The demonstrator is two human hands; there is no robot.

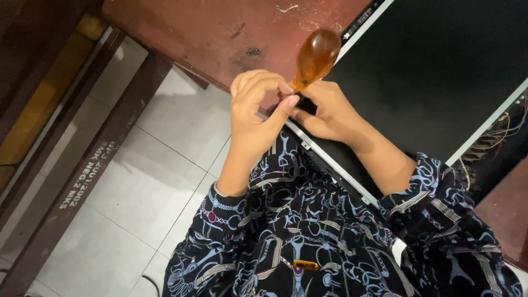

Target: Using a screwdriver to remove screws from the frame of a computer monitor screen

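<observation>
While both hands are meeting at the corner of the dark flat panel (434, 71), the person is keeping an amber-handled screwdriver (315, 55) standing almost upright, its rounded handle leaning off toward one o'clock. The right hand (330, 113) is wrapping around the lower end of that handle, fingers closed on it, probably so the hidden tip stays seated in whatever sits at the panel's edge; the tip itself cannot be seen behind the fingers. The left hand (256, 110) is coming in from nine o'clock, its thumb and forefinger pinching together right at the base of the handle, seemingly steadying the shaft or holding a small part there; which one, the view is not showing. The panel is lying flat on a worn reddish-brown table (209, 27), its pale metal frame (330, 162) running from the hands toward five o'clock, so the corner is overhanging the table edge near the person's body. Thin coloured wires (503, 129) are trailing out at three o'clock. Below, toward seven o'clock, white floor tiles (143, 187) are showing, and a dark wooden beam (82, 170) is lying across them at eight o'clock. Patterned dark sleeves (308, 242) are covering both forearms.
</observation>
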